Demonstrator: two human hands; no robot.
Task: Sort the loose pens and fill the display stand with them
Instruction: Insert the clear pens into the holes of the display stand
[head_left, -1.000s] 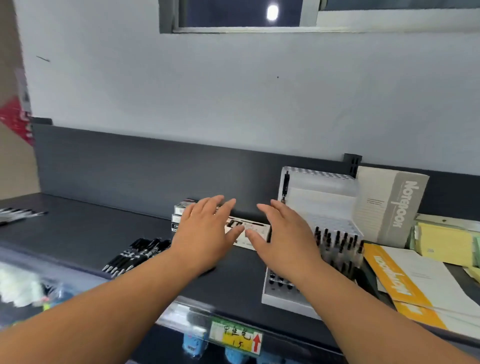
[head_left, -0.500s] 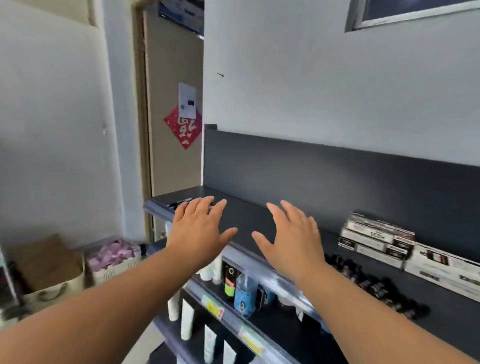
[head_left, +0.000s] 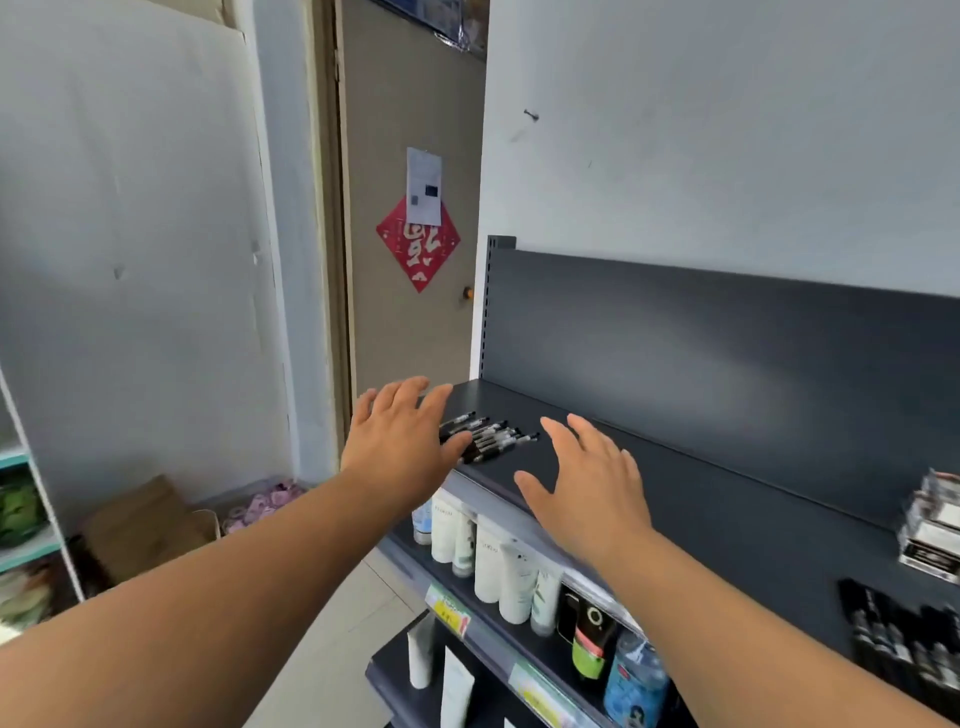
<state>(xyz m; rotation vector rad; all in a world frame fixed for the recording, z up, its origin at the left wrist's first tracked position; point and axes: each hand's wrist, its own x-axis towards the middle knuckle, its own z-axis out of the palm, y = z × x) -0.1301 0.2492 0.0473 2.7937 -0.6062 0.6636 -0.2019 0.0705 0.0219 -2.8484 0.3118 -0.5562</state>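
Loose pens (head_left: 491, 439) lie side by side at the far left end of the top shelf (head_left: 727, 467), long axes left to right, pale tips pointing right. The left hand (head_left: 402, 449) hides their left ends, and the right hand (head_left: 587, 493) is just right of them. Both hands are spread flat and empty. The price labels (head_left: 448, 609) are unreadable.

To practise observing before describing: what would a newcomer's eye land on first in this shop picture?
The left grip and right grip, both spread open, reach at a bunch of black pens on the dark shelf top, mid-frame. Behind, a red paper diamond hangs on the door; white tubes stand just under the shelf top.
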